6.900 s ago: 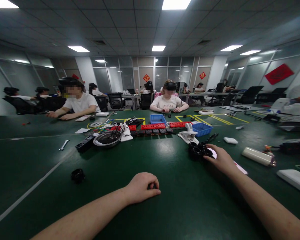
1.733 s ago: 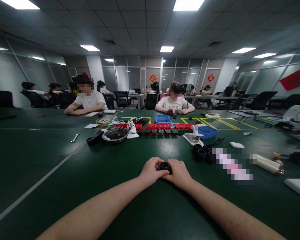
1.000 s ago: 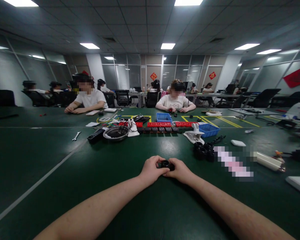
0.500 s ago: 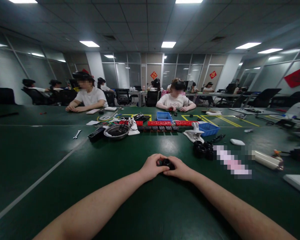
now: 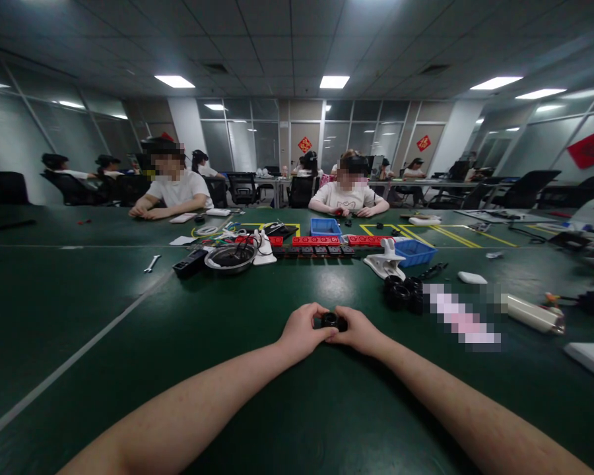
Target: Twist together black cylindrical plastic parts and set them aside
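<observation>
- Small black ring-shaped part (image 5: 333,322), likely plastic or rubber: pinched between both hands just above the green table mat (image 5: 129,310), centred in front of the person.
- Left hand (image 5: 303,331): fingers curled round the near-left side of the ring, thumb on top, gripping it.
- Right hand (image 5: 359,332): fingertips closed on the ring's right side; the two hands touch across it.
- Whether one piece or two pressed together: cannot tell, fingers cover most of it.
- Judgement: both wrists lie low on the mat, a steady brace; keeping even pressure from both sides and the part square between the thumbs should stop it slipping or seating crooked.
- Beyond the right hand, to its right: cluster of similar black rings (image 5: 402,293), apart from the fingers.
- Beyond both hands: white clamp-like holder (image 5: 386,262), blue plastic bin (image 5: 412,253), round metal bowl (image 5: 229,257) holding dark bits.
- Far left of the left hand: small silver spanner (image 5: 151,264).
- Seated co-workers across the table, their hands at their own places.
</observation>
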A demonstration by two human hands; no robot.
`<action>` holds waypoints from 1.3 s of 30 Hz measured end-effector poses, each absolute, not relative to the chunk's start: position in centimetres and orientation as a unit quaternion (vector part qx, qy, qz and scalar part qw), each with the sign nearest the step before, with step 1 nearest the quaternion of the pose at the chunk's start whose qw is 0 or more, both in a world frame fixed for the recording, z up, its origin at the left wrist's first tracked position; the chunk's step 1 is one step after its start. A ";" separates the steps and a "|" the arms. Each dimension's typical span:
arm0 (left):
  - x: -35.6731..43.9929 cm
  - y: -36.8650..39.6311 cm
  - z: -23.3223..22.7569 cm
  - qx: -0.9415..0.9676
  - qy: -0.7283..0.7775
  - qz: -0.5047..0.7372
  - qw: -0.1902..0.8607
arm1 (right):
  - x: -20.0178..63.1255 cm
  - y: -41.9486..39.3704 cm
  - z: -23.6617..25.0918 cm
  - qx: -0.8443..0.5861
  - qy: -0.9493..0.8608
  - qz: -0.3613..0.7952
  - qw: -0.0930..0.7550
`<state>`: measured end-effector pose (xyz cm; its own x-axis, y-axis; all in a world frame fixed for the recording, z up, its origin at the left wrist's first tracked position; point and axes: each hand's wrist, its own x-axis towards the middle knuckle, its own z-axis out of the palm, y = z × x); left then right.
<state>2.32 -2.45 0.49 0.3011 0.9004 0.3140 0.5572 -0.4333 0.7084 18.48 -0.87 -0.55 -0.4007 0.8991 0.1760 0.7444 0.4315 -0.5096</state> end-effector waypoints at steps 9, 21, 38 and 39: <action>2.4 -2.2 0.2 0.761 0.466 0.363 0.268 | 17.1 -2.2 0.0 -0.559 -0.813 0.031 0.163; 1.0 -1.3 1.5 0.831 0.391 0.293 0.266 | 19.9 -0.5 0.9 -0.393 -0.857 0.267 0.200; 2.0 -2.1 1.1 0.795 0.448 0.328 0.243 | 18.9 -1.2 0.2 -0.495 -0.822 0.206 0.192; 2.1 -2.2 0.9 0.783 0.464 0.334 0.245 | 18.6 -1.4 0.1 -0.517 -0.818 0.169 0.188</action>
